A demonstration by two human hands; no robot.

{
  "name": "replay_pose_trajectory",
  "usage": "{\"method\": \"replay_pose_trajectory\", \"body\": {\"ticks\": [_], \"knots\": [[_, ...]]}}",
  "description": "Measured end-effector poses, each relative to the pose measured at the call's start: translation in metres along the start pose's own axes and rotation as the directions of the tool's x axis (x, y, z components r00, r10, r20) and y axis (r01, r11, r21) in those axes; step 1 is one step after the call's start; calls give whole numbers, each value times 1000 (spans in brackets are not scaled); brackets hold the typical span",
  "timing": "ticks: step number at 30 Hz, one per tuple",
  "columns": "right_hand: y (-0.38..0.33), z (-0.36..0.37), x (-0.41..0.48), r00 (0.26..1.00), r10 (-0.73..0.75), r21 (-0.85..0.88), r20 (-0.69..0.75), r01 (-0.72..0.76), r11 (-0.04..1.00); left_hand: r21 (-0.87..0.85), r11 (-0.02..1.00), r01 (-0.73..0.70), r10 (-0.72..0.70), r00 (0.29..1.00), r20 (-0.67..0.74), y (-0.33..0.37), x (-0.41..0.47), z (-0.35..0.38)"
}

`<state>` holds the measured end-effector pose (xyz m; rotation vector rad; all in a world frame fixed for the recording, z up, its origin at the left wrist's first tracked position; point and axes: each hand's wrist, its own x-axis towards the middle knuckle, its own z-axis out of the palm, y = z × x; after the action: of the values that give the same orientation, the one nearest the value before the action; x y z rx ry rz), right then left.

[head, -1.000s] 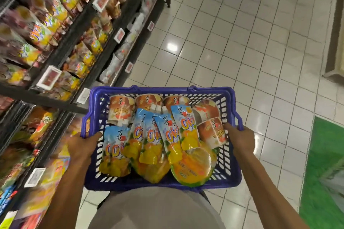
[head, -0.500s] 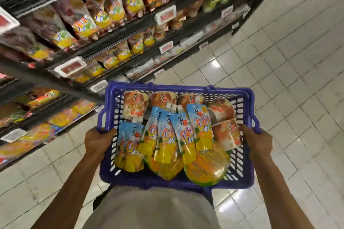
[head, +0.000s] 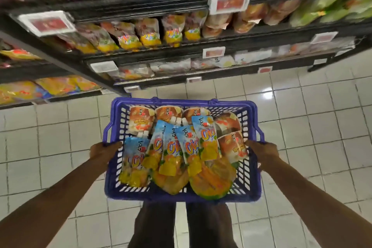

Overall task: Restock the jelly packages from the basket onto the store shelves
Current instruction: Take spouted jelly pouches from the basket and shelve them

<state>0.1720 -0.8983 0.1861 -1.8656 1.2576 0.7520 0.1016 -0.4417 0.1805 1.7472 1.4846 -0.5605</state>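
here, left hand (head: 104, 152) and right hand (head: 262, 152) grip basket (head: 181, 197) sides; jelly pouches (head: 171, 151) between, long axis near-far; shelves (head: 161, 54) far.

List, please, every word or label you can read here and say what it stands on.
"CiCi", as best it reads: big orange letters on the blue jelly pouches in the basket.
Small logo above that: too blurred.
Orange pouches: print too blurred.
Shelf price tags: unreadable.
Shelved packages: blurred.
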Motion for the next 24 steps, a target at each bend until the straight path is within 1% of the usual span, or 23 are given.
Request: {"method": "replay_pose_trajectory", "body": {"ticks": [3, 9, 13, 15, 18, 21, 24], "knots": [[-2, 35, 49, 999, 29, -38, 20, -29, 999, -53, 997, 54, -55, 998, -30, -16, 42, 34], [-2, 106, 144, 1000, -21, -114, 23, 23, 993, -94, 994, 55, -55, 998, -3, -44, 125, 91], [-1, 144, 193, 998, -63, -163, 17, 65, 984, -122, 990, 73, -75, 997, -17, -57, 174, 123], [0, 158, 214, 997, -70, -149, 20, 72, 986, -115, 991, 63, -67, 997, -32, -62, 194, 135], [3, 174, 238, 998, -54, -128, 35, 59, 990, -53, 998, 40, -42, 998, -56, -66, 215, 152], [5, 185, 252, 999, -30, -108, 14, 31, 994, -4, 999, 53, -53, 996, -70, -69, 231, 165], [5, 190, 259, 1000, -25, -107, 10, 26, 994, -1, 999, 50, -50, 997, -67, -73, 238, 168]]}}
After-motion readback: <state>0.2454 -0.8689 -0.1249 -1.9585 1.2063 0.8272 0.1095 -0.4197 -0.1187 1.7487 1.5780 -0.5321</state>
